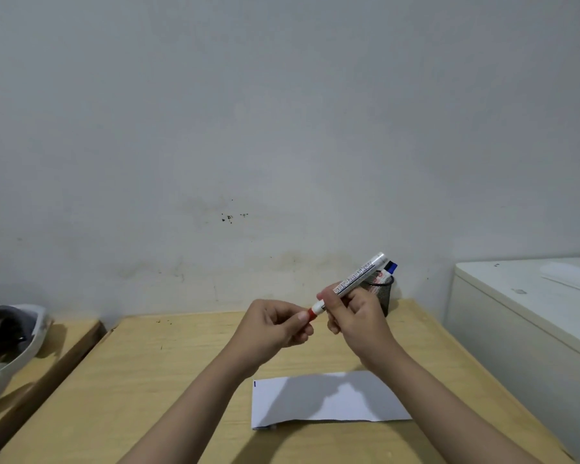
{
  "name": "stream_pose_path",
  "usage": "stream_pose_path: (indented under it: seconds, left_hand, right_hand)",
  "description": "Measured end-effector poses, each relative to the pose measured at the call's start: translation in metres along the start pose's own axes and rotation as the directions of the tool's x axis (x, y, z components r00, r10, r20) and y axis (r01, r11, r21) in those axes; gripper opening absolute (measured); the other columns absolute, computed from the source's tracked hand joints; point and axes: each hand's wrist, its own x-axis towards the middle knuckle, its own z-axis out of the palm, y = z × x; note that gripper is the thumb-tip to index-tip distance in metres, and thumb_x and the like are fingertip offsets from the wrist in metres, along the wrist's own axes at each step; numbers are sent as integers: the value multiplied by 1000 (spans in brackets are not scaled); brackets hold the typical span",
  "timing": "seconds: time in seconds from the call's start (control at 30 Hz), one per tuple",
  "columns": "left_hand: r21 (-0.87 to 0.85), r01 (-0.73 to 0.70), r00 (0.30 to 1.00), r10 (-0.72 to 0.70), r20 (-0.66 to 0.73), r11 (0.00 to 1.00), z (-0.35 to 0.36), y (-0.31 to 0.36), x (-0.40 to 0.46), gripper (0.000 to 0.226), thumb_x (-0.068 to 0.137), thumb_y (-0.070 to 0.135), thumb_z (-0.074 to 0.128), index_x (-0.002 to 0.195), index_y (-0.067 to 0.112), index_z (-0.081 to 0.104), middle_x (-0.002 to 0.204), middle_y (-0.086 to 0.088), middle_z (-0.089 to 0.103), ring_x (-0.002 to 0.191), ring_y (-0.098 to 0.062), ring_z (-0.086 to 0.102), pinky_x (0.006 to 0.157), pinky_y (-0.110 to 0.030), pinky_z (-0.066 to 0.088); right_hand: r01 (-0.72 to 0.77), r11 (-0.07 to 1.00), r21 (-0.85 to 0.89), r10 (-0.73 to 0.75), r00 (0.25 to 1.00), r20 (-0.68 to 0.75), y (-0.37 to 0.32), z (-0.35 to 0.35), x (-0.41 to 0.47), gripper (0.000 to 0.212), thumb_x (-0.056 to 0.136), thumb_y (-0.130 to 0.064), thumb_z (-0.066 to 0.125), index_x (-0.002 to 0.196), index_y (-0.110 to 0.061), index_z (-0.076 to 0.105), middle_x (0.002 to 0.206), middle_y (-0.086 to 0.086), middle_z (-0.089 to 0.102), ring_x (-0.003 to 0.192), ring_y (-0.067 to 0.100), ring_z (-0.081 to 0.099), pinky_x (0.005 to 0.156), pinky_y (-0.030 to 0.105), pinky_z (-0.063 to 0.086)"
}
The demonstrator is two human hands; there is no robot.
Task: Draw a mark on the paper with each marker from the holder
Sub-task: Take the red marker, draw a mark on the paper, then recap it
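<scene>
Two hands raised above the light wooden counter [168, 370], right hand [359, 321] gripping white-barrelled marker [355, 279], left hand [275, 324] pinching its red cap [312, 313], white paper sheet [329, 401] at 6 o'clock, black mesh holder [382, 289] at 1 o'clock with blue-capped marker [390, 267] inside.

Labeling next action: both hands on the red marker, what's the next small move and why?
Probably pull the red cap off: the left hand pinches it, the right hand holds the marker above the paper, and no red mark shows.

a white helmet [12, 339] lies on a side bench [41, 370], a white cabinet [523, 316] stands right, a stained wall [248, 128] behind.
</scene>
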Motion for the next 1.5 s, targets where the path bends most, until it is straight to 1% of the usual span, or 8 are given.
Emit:
stream_pose_path:
  seconds: [0.17,0.33,0.6,0.73,1.0,1.1,1.27,1.5]
  left_hand:
    - [-153,232,971,-221,86,961,-14,-12,9,21,91,12,54,94,-1,70,64,-2,62,58,-12,57,66,-26,56]
    - [266,285,952,-241,-187,921,-31,-43,28,11,76,7,73,86,11,73,75,-2,66,71,-14,60,62,-24,50]
    - [648,360,933,-273,-236,671,-43,-94,51,8,71,6,69,72,14,71,66,7,65,61,-3,59,49,-12,42]
    - [604,382,924,-299,-238,699,-46,-109,53,16,74,1,63,81,9,75,75,-2,72,67,-10,63,58,-21,47]
    - [464,355,934,-287,-213,812,-56,-116,40,36,83,1,62,117,9,60,71,-4,59,58,-7,63,48,-11,44]
    - [390,335,936,-256,-241,858,-68,-112,25,29,80,-1,66,107,8,61,77,-13,59,56,-8,63,51,-11,48]
    - [465,361,931,-286,-226,809,-79,-114,-12,22,65,22,81,84,20,70,78,0,65,62,-6,57,56,-12,47]
    - [654,313,949,-199,-245,689,-78,-123,-25,38,51,50,75,84,34,65,86,8,67,79,0,58,87,-38,48]
  right_hand:
    - [54,996,77,-55,998,12,0,-11,6,25,82,-30,56,84,-6,62,63,10,50,46,10,44,50,24,41]
    - [55,998,12,-55,998,0,14,-18,0,15,90,-12,56,79,-4,64,50,-5,55,45,8,45,47,20,41]
    - [8,1000,0,-8,1000,17,38,-27,-9,15,89,-5,58,83,8,60,54,-5,64,48,6,46,48,21,41]
    - [-33,999,-10,33,999,26,48,-26,-9,10,88,-3,59,78,0,60,56,-4,65,49,6,47,48,22,41]
    - [-106,994,31,104,993,56,69,-1,-7,14,84,-7,65,73,-1,60,48,-7,58,48,10,46,50,21,39]
    - [-159,986,57,157,987,27,76,13,-6,20,82,-7,68,74,5,55,46,-8,56,45,15,43,46,25,37]
    - [-351,933,82,346,936,66,88,47,-4,16,85,-15,66,72,-11,59,56,6,59,39,16,49,39,25,42]
    - [-467,884,-29,467,879,90,116,74,-18,9,80,-19,71,76,-12,66,63,6,66,45,15,53,44,29,47]
